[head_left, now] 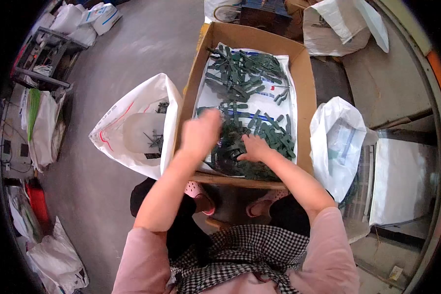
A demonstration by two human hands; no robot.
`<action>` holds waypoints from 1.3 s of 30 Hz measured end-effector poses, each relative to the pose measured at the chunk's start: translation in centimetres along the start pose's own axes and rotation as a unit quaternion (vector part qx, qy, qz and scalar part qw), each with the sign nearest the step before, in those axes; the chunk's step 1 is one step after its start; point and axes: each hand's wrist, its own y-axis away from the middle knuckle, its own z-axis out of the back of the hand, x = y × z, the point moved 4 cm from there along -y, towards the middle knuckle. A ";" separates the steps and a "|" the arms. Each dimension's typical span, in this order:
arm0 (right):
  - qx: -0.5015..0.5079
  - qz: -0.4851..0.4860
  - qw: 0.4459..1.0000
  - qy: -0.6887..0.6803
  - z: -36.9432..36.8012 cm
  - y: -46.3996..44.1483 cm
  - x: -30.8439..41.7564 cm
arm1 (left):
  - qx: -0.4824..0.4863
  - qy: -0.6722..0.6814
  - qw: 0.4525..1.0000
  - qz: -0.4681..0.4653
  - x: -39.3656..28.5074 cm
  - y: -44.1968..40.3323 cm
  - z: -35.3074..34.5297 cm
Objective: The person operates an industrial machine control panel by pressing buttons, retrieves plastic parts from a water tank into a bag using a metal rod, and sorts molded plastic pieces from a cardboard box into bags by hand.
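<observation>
Two hands work over a shallow cardboard box (306, 85), its near edge set just in front of the person's knees, presumably so that both arms can drop into it without stretching. The dark green pieces (272, 134) lie in the box in two loose heaps, one toward the far end and one close by, with stragglers between them — the gap shows a printed white sheet (213, 100) beneath, which likely keeps small bits off the cardboard and makes the dark strips easy to see.

The right hand (255, 148) is down at the nearer heap, thumb and fingers parted and clasping nothing that shows; spread like that, it seems suited to combing through flat, tangled pieces. The left hand (202, 128) is curled above the box's left side (blurred by motion), and whether it grips a piece I cannot tell.

Against that same side stands a white sack (132, 117), mouth wide open — a placing that puts it within short reach of the left hand. A few dark pieces (154, 142) lie inside. A white bag (335, 142) sits just beyond the right wall.
</observation>
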 end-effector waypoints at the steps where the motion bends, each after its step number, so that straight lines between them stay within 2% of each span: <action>1: -0.048 0.002 0.999 0.023 0.5 -0.8 0.3 | -0.049 0.043 0.992 0.105 1.8 -0.1 3.6; 2: -0.044 0.004 0.999 0.018 0.5 -2.3 0.6 | -0.138 0.010 0.984 0.109 5.9 -0.3 4.6; 4: -0.085 -0.048 0.984 -0.147 1.3 -6.5 0.6 | -0.072 -0.122 0.952 0.270 12.4 -0.2 6.2; 5: -0.111 -0.055 0.976 -0.179 1.4 -8.5 1.1 | -0.068 -0.125 0.952 0.270 15.1 0.4 5.5; 6: -0.137 -0.061 0.966 -0.209 1.2 -10.6 1.6 | -0.088 -0.203 0.937 0.270 17.8 1.3 3.9; 7: -0.135 -0.061 0.966 -0.211 0.4 -13.0 1.8 | -0.107 -0.278 0.916 0.268 19.1 1.7 3.1; 8: -0.142 -0.052 0.965 -0.215 -0.8 -15.4 1.8 | -0.105 -0.279 0.916 0.269 18.2 1.4 3.4; 10: -0.149 -0.041 0.963 -0.220 -1.7 -16.8 1.8 | -0.134 -0.159 0.954 0.216 13.5 -0.3 5.0; 12: -0.256 0.032 0.934 -0.246 -1.2 -16.0 1.8 | -0.141 -0.013 0.977 0.158 9.2 -1.2 5.3; 13: -0.295 0.102 0.917 -0.249 0.3 -14.2 2.1 | -0.072 0.041 0.985 0.150 7.9 -1.2 3.6; 14: -0.295 0.104 0.918 -0.243 2.1 -12.0 2.3 | -0.007 0.097 0.985 0.139 6.8 -1.3 1.4; 16: -0.227 0.143 0.937 -0.222 5.7 -6.8 3.5 | 0.060 0.122 0.987 0.086 4.4 -0.6 -2.7; 19: -0.241 0.187 0.923 -0.235 9.8 0.2 4.9 | 0.077 0.108 0.990 0.040 1.1 0.3 -5.7; 21: -0.256 0.187 0.914 -0.255 9.9 2.6 4.2 | 0.068 0.223 0.972 -0.027 -0.7 0.7 -6.7; 22: -0.265 0.189 0.904 -0.277 10.1 3.8 3.8 | 0.069 0.224 0.972 -0.034 -1.6 1.0 -6.4; 23: -0.213 0.115 0.928 -0.284 10.2 5.1 3.1 | 0.082 0.229 0.969 -0.041 -2.5 1.2 -6.2; 24: -0.218 0.112 0.927 -0.282 10.3 5.5 2.7 | 0.095 0.233 0.967 -0.048 -3.2 1.4 -6.0; 26: -0.411 0.118 0.889 -0.166 11.3 6.7 1.9 | 0.076 0.225 0.969 -0.074 -4.1 1.8 -5.6; 27: -0.301 0.094 0.917 -0.243 9.5 5.7 0.4 | 0.119 0.365 0.923 -0.013 -3.9 1.9 -6.0; 28: -0.306 0.093 0.916 -0.243 9.4 5.9 0.3 | 0.159 0.493 0.854 0.046 -4.0 1.7 -6.2; 29: -0.193 0.136 0.890 -0.390 8.7 5.7 0.7 | 0.173 0.656 0.727 0.102 -4.2 1.8 -6.2; 30: -0.072 0.174 0.831 -0.523 7.8 5.7 1.4 | 0.177 0.655 0.728 0.099 -4.5 1.8 -6.0; 32: -0.234 0.222 0.820 -0.473 6.6 5.4 1.6 | 0.200 0.842 0.465 0.188 -5.9 2.4 -5.4; 33: -0.148 0.183 0.833 -0.501 5.5 4.7 1.4 | 0.203 0.837 0.475 0.178 -5.6 2.3 -5.5; 34: -0.105 0.152 0.827 -0.530 5.1 4.5 1.3 | 0.206 0.838 0.474 0.178 -4.9 1.7 -5.3; 35: -0.064 0.119 0.819 -0.558 4.6 4.3 1.3 | 0.238 0.696 0.662 0.142 -3.8 1.0 -5.0; 36: -0.061 0.117 0.819 -0.559 4.3 4.0 1.1 | 0.257 0.514 0.812 0.098 -3.1 0.7 -4.7; 37: -0.052 0.063 0.935 -0.345 3.3 3.4 0.6 | 0.162 0.249 0.954 -0.042 -3.4 0.6 -3.3; 38: -0.041 0.008 0.993 -0.109 2.5 2.6 -0.2 | 0.162 0.249 0.954 -0.040 -2.9 0.9 -3.7; 39: 0.038 0.017 0.997 -0.069 1.4 1.9 -0.7 | 0.095 0.146 0.980 -0.095 -2.4 1.1 -3.7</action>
